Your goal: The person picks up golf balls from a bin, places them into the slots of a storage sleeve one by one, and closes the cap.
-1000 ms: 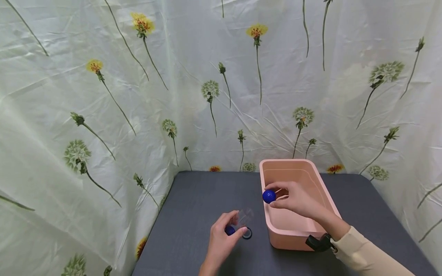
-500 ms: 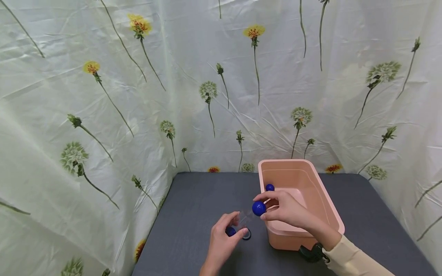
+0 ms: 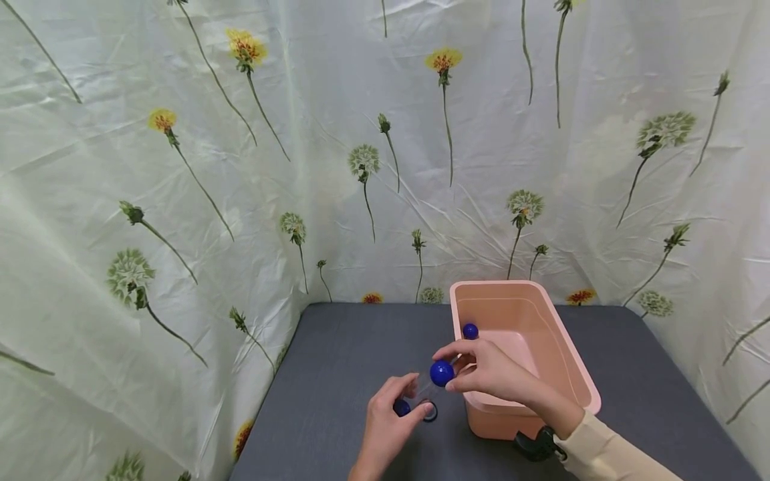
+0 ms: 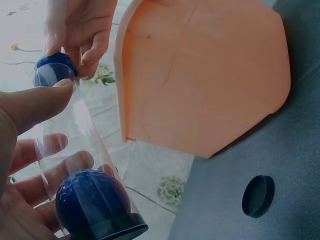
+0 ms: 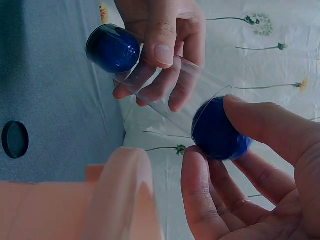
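Observation:
My left hand grips a clear plastic tube, held tilted over the table. At the tube's lower, black-capped end sits a blue golf ball. Between thumb and fingertips my right hand pinches another blue golf ball. This ball is at the tube's uncapped mouth, and the rim overlaps it in both wrist views. A third blue ball lies in the pink bin, by its left wall.
The pink plastic bin stands on the dark grey table, under the right forearm. A loose black cap lies on the table between the left hand and the bin. A flowered curtain hangs behind the table.
My right hand has carried its ball leftward and down from over the bin to the tube's mouth, uncovering the ball in the bin. The left hand has hardly moved.

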Demonstrator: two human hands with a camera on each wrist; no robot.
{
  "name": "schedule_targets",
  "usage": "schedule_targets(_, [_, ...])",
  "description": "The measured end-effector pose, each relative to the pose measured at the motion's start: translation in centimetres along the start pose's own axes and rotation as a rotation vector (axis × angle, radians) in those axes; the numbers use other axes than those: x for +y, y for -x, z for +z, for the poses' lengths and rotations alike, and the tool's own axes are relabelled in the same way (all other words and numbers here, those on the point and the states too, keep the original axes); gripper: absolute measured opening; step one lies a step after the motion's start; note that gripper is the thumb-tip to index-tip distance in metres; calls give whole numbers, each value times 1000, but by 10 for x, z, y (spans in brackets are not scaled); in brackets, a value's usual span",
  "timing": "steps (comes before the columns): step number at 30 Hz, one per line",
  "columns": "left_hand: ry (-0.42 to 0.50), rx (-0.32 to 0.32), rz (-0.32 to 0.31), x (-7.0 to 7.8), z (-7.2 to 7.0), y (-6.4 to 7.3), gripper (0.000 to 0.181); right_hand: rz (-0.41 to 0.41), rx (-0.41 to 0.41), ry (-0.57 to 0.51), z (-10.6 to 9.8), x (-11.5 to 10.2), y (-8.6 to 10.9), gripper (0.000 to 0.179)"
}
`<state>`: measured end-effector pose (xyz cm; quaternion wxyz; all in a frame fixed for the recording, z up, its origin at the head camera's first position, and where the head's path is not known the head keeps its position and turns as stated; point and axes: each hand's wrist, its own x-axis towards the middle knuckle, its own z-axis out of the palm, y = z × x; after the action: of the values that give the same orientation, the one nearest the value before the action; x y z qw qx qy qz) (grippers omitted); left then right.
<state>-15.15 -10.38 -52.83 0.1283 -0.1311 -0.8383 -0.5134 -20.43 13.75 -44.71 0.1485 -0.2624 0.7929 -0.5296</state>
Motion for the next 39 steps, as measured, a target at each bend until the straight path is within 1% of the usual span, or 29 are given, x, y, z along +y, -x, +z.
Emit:
schedule_targets(6, [12,18,31,-2,2,2,46,-4,4,4,-2,3,-1,37])
schedule_targets(10, [12,27,18,-4,2,3,47,-15,8,3,-8,4,-4,35])
schedule_targets(13, [12,26,5,-4,2,2,47,-17,27,13,-15,4,-6,35])
schedule_targets(18, [9,28,3,-3,2,2,47,-42,66,72,-28,6,-12,35])
schedule_targets(21, [8,28,5,-2,1,2,49,-65,90,111,-37,11,-18,34])
schedule_targets(24, [12,27,4,-2,1,3,49,-65,115,136,-45,15,-24,33])
schedule_targets(28, [14,30,12,-3,1,2,48,-33,139,117,-57,21,-33,35])
schedule_targets(32, [9,39,27,-4,-1,2,49,-31,176,123,-68,30,-43,39])
schedule_targets(35, [6,42,26,-3,-1,2,50,-30,208,165,-76,38,-50,38])
schedule_targets(39, [13,33,8,-3,-2,4,50,-18,233,215,-83,49,-59,36])
